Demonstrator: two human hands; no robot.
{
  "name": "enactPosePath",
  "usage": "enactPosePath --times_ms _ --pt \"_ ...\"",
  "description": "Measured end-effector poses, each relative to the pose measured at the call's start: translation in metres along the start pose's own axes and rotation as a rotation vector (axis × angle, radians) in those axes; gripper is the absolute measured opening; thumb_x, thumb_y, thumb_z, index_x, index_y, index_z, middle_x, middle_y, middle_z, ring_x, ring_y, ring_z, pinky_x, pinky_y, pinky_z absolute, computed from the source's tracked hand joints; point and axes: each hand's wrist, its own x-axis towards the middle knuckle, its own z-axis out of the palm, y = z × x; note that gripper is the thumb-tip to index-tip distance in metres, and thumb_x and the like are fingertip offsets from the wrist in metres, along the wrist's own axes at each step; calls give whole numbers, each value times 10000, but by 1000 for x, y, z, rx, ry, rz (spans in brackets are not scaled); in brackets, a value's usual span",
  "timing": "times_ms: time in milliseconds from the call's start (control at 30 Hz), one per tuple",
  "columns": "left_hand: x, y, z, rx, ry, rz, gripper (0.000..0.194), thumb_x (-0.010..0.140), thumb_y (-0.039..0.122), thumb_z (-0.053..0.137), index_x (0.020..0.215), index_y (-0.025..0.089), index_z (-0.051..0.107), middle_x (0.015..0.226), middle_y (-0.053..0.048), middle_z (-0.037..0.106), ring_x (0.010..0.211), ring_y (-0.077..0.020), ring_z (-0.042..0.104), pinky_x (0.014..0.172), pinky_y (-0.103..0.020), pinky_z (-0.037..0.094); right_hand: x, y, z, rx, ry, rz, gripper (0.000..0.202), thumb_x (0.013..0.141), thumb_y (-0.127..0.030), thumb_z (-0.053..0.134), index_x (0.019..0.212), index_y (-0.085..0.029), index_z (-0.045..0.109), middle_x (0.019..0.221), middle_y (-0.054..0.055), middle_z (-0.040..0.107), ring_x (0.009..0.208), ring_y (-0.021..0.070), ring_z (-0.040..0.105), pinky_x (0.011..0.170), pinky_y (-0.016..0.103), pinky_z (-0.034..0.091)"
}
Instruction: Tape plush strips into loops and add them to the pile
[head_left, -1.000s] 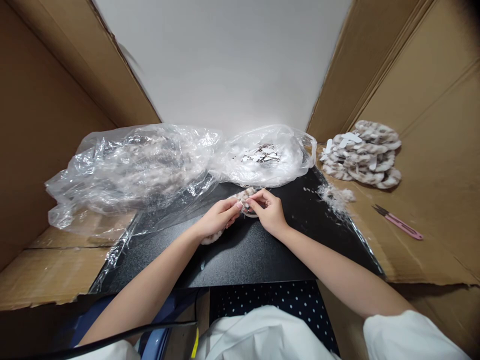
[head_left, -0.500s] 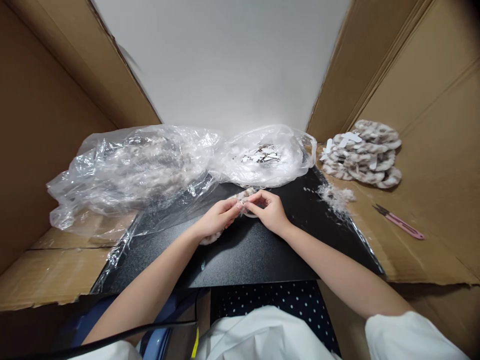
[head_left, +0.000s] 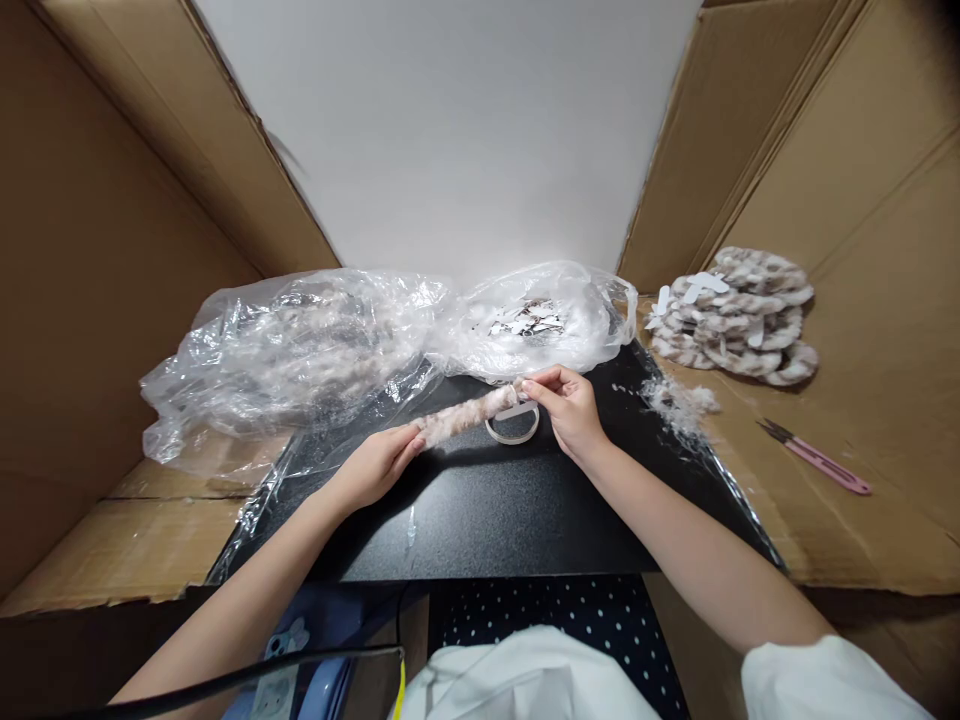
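A fluffy beige-and-white fabric tube is stretched out at a slant above the black table. Its lower left end is pinched in my left hand, fingers closed. At the upper right end, my right hand grips the tube between thumb and fingers. Just beneath that end a thin whitish ring-shaped band shows; whether it is joined to the tube I cannot tell.
Clear plastic bags stand at the back, one with fluffy pieces, one with white and dark bits. At right are stacked fluffy loops with white tags, loose fluff and pink thread snips. Cardboard walls flank the table.
My hands were together over the middle and are now apart, the left one lower and further left. The tube is drawn out between them, and the whitish band shows more fully.
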Motion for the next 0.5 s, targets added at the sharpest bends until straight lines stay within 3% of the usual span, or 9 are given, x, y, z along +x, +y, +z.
enactPosePath --times_ms 133,233,333,400,500 --pt "6 -20 4 106 -32 86 366 957 374 328 668 195 463 681 -40 544 658 -182 515 668 -298 410 -2 -4 0 -25 -31 -19 249 568 -335 832 623 -192 637 625 -13 664 592 126 607 625 279 512" --pt "9 -21 2 127 -1 124 338 955 374 354 737 187 531 735 -60 576 726 -202 540 740 -333 439 -1 -7 -2 -26 -41 -39 245 584 -350 823 633 -196 639 621 -13 663 590 130 610 632 286 520" --pt "14 3 2 64 72 173 271 944 358 416 1061 174 577 1082 -120 610 1020 -241 549 904 -379 434 0 -6 -2 -40 -76 -43 247 593 -362 818 635 -199 637 635 -7 672 595 138 619 628 293 529" --pt "22 27 5 -1 91 176 304 932 374 450 1134 173 556 1181 -130 586 1110 -252 522 950 -391 419 -1 -4 -1 -68 -107 -49 243 604 -367 810 643 -201 637 662 4 686 615 150 633 636 304 538" --pt "42 59 14 -171 8 85 348 944 444 401 849 158 576 858 -69 626 813 -193 579 761 -320 461 -4 1 -1 -148 -126 -103 209 635 -349 784 662 -201 639 693 20 696 648 166 648 645 310 540"
